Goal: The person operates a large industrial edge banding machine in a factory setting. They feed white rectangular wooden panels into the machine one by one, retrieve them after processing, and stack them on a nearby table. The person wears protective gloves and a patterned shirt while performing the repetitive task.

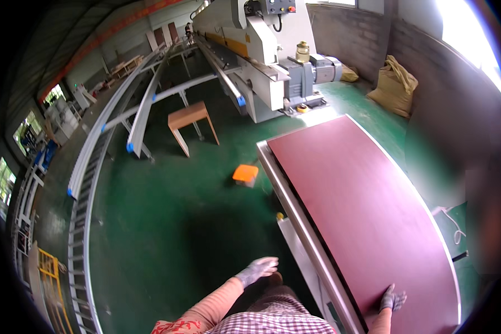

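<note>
A long reddish-brown panel (339,189) lies flat on a metal-framed table (284,183) to my right. My right hand (393,299), in a grey glove, rests on the near part of the panel with its fingers apart. Also gloved in grey, my left hand (259,270) hangs over the floor in front of my body, left of the table. Its fingers are loosely stretched and nothing shows in them. It touches neither the panel nor the table.
A large machine (273,89) with a motor (303,75) stands beyond the table. Metal rails (142,119) and a roller conveyor (83,250) run along the left. A wooden stool (186,116) and small orange-topped object (245,173) stand on the green floor. A sack (394,88) leans by the wall.
</note>
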`<state>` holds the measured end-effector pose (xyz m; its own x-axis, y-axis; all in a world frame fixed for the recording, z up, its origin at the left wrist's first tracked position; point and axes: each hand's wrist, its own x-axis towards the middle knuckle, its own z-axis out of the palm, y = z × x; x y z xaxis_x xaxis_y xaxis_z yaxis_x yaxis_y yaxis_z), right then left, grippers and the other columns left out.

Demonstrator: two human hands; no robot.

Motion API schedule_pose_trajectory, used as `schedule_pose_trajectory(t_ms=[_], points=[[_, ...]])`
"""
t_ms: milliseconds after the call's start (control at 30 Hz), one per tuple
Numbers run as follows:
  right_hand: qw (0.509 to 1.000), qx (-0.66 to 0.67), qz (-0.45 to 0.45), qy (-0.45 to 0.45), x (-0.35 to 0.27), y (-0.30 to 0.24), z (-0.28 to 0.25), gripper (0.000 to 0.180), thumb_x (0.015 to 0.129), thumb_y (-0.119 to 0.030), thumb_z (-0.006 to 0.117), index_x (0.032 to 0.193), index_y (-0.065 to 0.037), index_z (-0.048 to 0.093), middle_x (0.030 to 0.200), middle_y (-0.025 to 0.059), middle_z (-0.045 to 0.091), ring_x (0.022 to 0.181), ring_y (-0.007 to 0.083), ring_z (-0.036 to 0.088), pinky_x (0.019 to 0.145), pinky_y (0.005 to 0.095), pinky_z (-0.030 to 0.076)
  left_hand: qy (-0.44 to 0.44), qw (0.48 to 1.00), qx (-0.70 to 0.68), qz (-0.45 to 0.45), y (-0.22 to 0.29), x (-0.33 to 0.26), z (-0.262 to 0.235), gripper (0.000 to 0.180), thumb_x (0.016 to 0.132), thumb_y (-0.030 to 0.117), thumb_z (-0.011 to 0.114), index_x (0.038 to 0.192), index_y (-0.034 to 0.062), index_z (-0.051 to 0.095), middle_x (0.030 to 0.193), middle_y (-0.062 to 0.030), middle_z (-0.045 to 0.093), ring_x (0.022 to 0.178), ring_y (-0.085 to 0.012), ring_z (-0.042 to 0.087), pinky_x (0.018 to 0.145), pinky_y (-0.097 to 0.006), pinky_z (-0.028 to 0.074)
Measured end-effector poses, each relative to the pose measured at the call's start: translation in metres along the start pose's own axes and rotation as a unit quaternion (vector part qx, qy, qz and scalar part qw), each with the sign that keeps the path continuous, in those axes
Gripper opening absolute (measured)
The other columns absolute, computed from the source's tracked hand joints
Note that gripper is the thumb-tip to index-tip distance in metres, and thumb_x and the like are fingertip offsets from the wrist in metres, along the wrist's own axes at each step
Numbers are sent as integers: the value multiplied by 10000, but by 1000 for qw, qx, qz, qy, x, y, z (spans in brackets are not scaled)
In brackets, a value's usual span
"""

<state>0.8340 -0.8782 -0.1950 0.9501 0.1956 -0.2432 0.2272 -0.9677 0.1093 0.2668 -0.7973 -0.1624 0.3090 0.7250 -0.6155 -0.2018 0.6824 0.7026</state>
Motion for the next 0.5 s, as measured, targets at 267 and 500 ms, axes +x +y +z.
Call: schedule_pose_trajectory(t_ms=[267,500], points=[[943,40,-303,-131,-174,-348,-49,1052,846,-701,471,1517,20,99,1585,245,49,1478,382,3,1181,504,63,619,751,-4,-229,-58,-93,-375,228,873,383,586,942,166,565,698,-86,518,644,-233,496,504,-448,345],[947,54,-311,-66,-302,-499,-28,1063,811,-693,524,1519,-9,124,1583,231,81,1474,379,37,1181,509,72,421,896,-73,-121,100,64,-455,181,893,303,599,1008,165,613,716,-35,546,607,-177,508,500,-366,389]])
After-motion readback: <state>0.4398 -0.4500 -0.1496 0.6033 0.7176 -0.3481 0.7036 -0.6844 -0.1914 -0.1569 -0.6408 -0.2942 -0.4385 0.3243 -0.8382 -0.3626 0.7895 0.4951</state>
